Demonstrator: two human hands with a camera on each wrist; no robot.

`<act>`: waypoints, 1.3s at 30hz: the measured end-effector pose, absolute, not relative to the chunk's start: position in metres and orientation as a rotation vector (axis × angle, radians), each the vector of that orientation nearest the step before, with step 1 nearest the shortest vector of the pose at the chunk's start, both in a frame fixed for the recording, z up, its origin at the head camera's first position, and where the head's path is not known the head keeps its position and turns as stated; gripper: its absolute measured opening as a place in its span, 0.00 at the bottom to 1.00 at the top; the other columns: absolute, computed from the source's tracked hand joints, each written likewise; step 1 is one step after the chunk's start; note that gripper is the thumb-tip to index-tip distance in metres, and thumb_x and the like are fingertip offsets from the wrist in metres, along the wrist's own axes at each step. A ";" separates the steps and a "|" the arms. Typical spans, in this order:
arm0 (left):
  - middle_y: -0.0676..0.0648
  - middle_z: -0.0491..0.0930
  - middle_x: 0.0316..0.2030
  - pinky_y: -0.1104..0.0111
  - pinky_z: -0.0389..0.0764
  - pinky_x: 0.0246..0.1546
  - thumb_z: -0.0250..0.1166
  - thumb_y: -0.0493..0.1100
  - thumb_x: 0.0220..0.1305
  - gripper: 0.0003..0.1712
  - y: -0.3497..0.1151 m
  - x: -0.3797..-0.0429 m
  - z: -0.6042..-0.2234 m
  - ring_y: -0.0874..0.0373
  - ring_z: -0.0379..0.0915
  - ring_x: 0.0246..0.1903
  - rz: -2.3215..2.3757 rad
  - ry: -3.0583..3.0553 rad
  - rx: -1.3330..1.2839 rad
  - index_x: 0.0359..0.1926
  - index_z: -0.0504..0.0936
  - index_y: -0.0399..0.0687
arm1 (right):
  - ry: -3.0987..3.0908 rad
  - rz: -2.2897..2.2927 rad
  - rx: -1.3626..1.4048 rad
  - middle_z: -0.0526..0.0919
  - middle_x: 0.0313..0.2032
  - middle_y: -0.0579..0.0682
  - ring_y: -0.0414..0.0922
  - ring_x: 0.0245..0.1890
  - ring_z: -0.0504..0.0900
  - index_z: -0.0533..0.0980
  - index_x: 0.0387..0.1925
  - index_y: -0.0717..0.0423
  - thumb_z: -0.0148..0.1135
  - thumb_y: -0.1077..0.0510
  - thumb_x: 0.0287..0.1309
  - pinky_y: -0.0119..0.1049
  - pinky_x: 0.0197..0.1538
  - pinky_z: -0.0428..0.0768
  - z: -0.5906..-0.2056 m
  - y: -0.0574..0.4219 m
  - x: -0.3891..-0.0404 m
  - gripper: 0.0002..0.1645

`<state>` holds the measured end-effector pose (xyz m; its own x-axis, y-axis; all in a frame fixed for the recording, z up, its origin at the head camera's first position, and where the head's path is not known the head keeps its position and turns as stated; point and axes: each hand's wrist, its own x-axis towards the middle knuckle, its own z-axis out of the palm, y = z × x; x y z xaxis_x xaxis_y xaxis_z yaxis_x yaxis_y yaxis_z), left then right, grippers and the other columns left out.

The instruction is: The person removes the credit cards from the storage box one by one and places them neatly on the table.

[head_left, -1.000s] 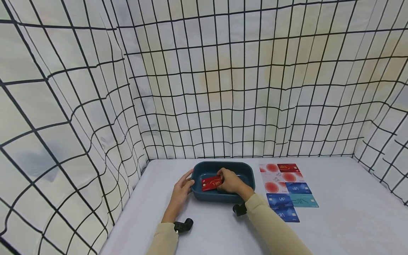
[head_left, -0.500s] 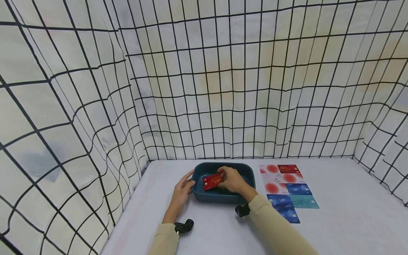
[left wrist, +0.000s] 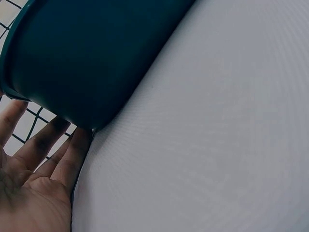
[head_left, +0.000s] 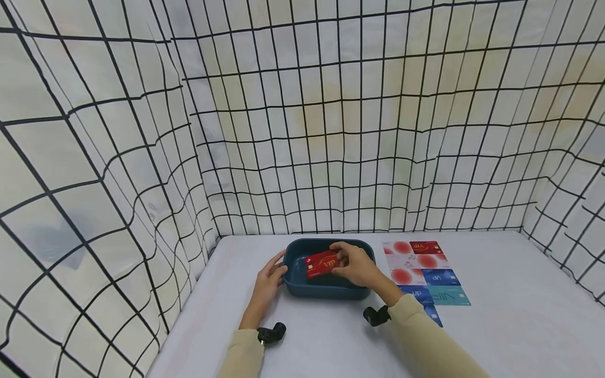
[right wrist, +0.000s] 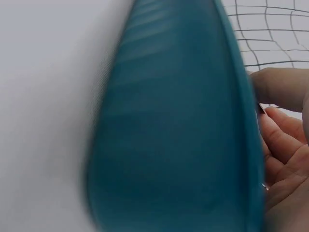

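A dark teal plastic bin (head_left: pixel 326 292) stands on the white table, its side filling much of the right wrist view. My right hand (head_left: pixel 358 266) pinches a red VIP card (head_left: pixel 321 263) between thumb and fingers, tilted over the bin's inside. From the right wrist, the bin wall hides most of the card beyond the right hand (right wrist: pixel 285 150). At the bin's left end, my left hand (head_left: pixel 267 282) rests with its fingers fairly straight against the outer wall. The left wrist view shows that hand (left wrist: pixel 38 179) with spread fingertips at the bin's side (left wrist: pixel 96 63).
Right of the bin, several cards lie flat in two columns: a red VIP card (head_left: pixel 425 247), red-and-white patterned cards, blue cards (head_left: pixel 440 277) and a teal card (head_left: pixel 449 295). My right forearm (head_left: pixel 420 325) covers part of the lower ones. Black netting (head_left: pixel 354 131) surrounds the table.
The right hand has lifted the red card up from the bin's floor and shifted slightly to the right, its wrist turning. The left hand stays at the bin's left end.
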<state>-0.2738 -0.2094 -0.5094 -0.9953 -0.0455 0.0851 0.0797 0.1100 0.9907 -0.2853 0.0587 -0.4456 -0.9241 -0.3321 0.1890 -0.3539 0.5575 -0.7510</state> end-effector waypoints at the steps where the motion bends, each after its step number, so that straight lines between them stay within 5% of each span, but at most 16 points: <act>1: 0.39 0.75 0.68 0.57 0.81 0.63 0.57 0.44 0.76 0.27 -0.209 -0.274 -0.509 0.47 0.75 0.65 -2.041 -2.265 -0.029 0.73 0.71 0.61 | -2.745 1.337 0.610 0.80 0.38 0.46 0.41 0.34 0.76 0.75 0.62 0.54 0.75 0.64 0.56 0.31 0.38 0.78 -0.445 0.061 -0.283 0.32; 11: 0.39 0.73 0.70 0.54 0.78 0.65 0.57 0.45 0.76 0.27 -0.208 -0.272 -0.508 0.45 0.72 0.68 -2.023 -2.288 -0.008 0.73 0.71 0.62 | -2.732 1.382 0.501 0.81 0.38 0.45 0.42 0.37 0.78 0.74 0.65 0.51 0.75 0.63 0.56 0.34 0.44 0.86 -0.442 0.085 -0.260 0.35; 31: 0.38 0.74 0.69 0.58 0.81 0.63 0.56 0.43 0.76 0.27 -0.210 -0.273 -0.507 0.46 0.74 0.65 -2.026 -2.277 -0.028 0.74 0.70 0.60 | -2.674 1.331 0.510 0.79 0.33 0.46 0.43 0.34 0.77 0.74 0.66 0.54 0.76 0.64 0.53 0.28 0.37 0.83 -0.446 0.141 -0.222 0.37; 39: 0.39 0.73 0.70 0.58 0.80 0.63 0.56 0.44 0.77 0.27 -0.208 -0.274 -0.508 0.46 0.74 0.66 -2.030 -2.282 -0.038 0.74 0.70 0.61 | -2.682 1.336 0.493 0.81 0.35 0.46 0.43 0.35 0.78 0.74 0.66 0.55 0.76 0.61 0.55 0.25 0.42 0.84 -0.453 0.169 -0.210 0.37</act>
